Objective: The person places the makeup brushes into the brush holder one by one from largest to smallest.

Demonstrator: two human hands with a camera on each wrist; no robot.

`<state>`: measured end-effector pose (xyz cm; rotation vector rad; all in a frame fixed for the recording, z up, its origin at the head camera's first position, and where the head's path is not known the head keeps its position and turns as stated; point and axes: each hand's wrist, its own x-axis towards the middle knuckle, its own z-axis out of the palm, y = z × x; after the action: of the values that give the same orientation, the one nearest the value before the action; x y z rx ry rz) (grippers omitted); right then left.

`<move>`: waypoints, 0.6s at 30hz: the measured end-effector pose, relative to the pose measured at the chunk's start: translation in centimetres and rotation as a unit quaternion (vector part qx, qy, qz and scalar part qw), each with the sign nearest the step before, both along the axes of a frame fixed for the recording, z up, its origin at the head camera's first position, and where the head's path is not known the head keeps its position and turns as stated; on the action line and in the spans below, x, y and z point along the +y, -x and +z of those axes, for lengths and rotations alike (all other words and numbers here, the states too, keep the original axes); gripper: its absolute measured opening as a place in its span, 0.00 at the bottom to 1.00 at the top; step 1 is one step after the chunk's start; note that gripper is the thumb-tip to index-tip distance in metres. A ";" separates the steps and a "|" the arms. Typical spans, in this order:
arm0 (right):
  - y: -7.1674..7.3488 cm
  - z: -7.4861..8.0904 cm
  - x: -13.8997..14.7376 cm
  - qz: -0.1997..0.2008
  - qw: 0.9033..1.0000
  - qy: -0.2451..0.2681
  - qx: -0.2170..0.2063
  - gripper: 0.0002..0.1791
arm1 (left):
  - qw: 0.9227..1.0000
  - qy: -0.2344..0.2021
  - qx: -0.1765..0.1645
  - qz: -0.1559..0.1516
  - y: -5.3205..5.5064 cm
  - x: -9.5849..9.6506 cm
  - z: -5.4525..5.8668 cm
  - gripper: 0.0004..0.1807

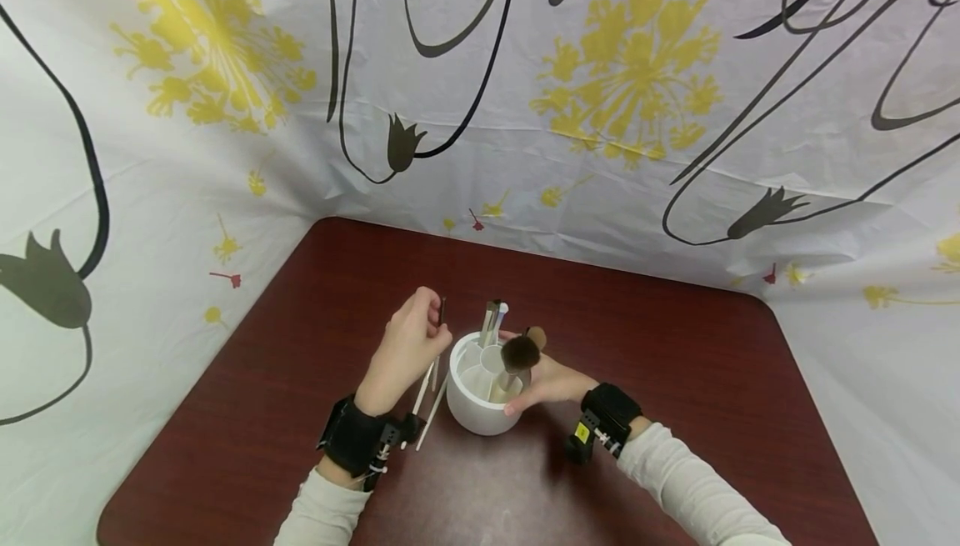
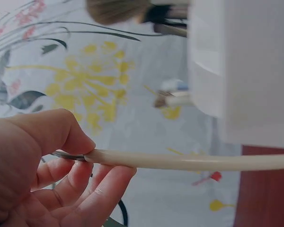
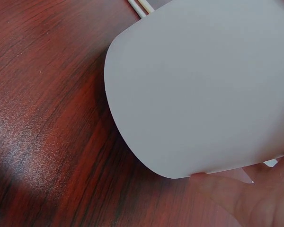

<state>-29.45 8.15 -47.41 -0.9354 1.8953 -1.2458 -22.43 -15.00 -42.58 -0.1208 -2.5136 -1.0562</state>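
Observation:
My left hand (image 1: pixel 403 352) pinches a slim makeup brush (image 2: pixel 189 161) with a cream handle, thumb and fingers near its dark end. That brush points down beside a white round brush holder (image 1: pixel 477 414) with divided compartments. My right hand (image 1: pixel 553 380) grips the holder from its right side, thumb on the near wall. In the holder stand a big fluffy makeup brush (image 1: pixel 520 353), a tan-tipped brush (image 1: pixel 536 336) behind it and several slim brushes (image 1: pixel 491 321) at the back. The right wrist view is mostly filled by the holder's smooth wall (image 3: pixel 194 90).
Slim pale-handled brushes (image 1: pixel 432 414) lie on the table just left of the holder, partly under my left hand. The dark red wooden table (image 1: pixel 660 346) meets a patterned white cloth (image 1: pixel 480 96) at its back and sides.

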 end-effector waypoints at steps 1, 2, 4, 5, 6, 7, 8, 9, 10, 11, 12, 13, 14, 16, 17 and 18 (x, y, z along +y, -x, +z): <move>0.1 -0.2 0.0 -0.001 1.000 -0.001 -0.001 0.61 | 1.000 -0.002 0.003 -0.001 -0.1 0.1 0.3 0.14; 0.2 -0.6 0.1 -0.001 1.000 -0.001 -0.002 0.61 | 1.000 -0.003 0.007 -0.003 -0.1 0.2 0.6 0.14; 0.6 -1.4 0.1 -0.003 1.000 0.001 -0.002 0.61 | 1.000 -0.005 0.016 -0.004 -0.2 0.4 1.0 0.13; 0.8 -1.8 0.2 -0.002 1.000 0.002 0.001 0.61 | 1.000 -0.005 0.020 -0.004 -0.2 0.5 1.2 0.13; 1.0 -2.1 0.3 0.000 1.000 0.004 0.006 0.61 | 1.000 -0.005 0.024 -0.005 -0.3 0.6 1.4 0.13; 1.1 -2.4 0.3 0.000 1.000 0.004 0.011 0.61 | 1.000 -0.006 0.028 -0.005 -0.3 0.7 1.6 0.13; 1.3 -2.6 0.3 0.004 1.000 0.009 0.016 0.62 | 0.999 -0.007 0.032 -0.006 -0.4 0.8 1.7 0.14; 1.3 -2.8 0.3 0.006 1.000 0.012 0.019 0.62 | 0.999 -0.007 0.034 -0.006 -0.4 0.8 1.9 0.14; 1.4 -2.9 0.3 0.009 1.000 0.018 0.023 0.62 | 0.999 -0.006 0.038 -0.006 -0.5 0.9 2.0 0.14; 1.4 -2.9 0.4 0.011 0.999 0.020 0.023 0.62 | 0.999 -0.005 0.042 -0.007 -0.5 1.0 2.1 0.14; 1.4 -2.9 0.3 0.013 0.999 0.022 0.023 0.61 | 0.999 -0.003 0.047 -0.006 -0.5 1.0 2.2 0.14; 1.3 -2.8 0.3 0.013 0.999 0.022 0.022 0.61 | 0.999 -0.001 0.053 -0.007 -0.6 1.0 2.4 0.14; 1.2 -2.7 0.3 0.013 0.999 0.022 0.020 0.61 | 0.998 0.000 0.060 -0.008 -0.6 1.1 2.5 0.14; 1.0 -2.2 0.2 0.012 1.000 0.022 0.019 0.60 | 0.997 -0.002 0.072 -0.012 -0.6 1.1 2.9 0.13; 0.8 -1.8 0.2 0.009 1.000 0.021 0.017 0.60 | 0.997 -0.003 0.076 -0.014 -0.6 1.1 3.1 0.13; 0.5 -1.4 0.2 0.007 1.000 0.020 0.017 0.60 | 0.997 -0.006 0.078 -0.016 -0.6 1.2 3.3 0.14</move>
<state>-30.00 8.33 -48.77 -0.9942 1.8925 -1.2701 -21.80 -13.84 -39.27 -0.2314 -2.3724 -1.0322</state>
